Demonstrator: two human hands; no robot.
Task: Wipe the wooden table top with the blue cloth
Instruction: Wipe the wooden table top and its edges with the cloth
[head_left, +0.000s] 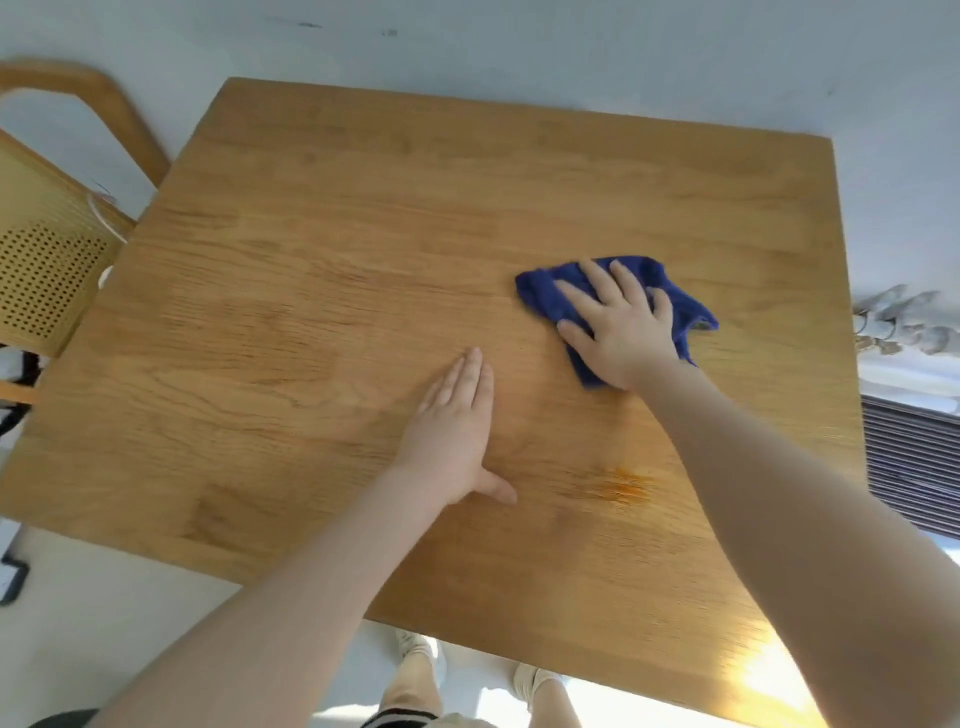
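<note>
Our right hand (621, 327) lies flat with fingers spread on the crumpled blue cloth (550, 296) near the worktop's (311, 260) right edge, our left hand (457, 431) rests open, palm down, mid-worktop, holding nothing; an orange smear (618, 486) sits toward the near edge

A pale floor (130, 587) surrounds the furniture. A wooden chair (57, 244) with a perforated cane back stands at the left. A ribbed grille (909, 467) lies at the right, and sunlight glares at the near right.
</note>
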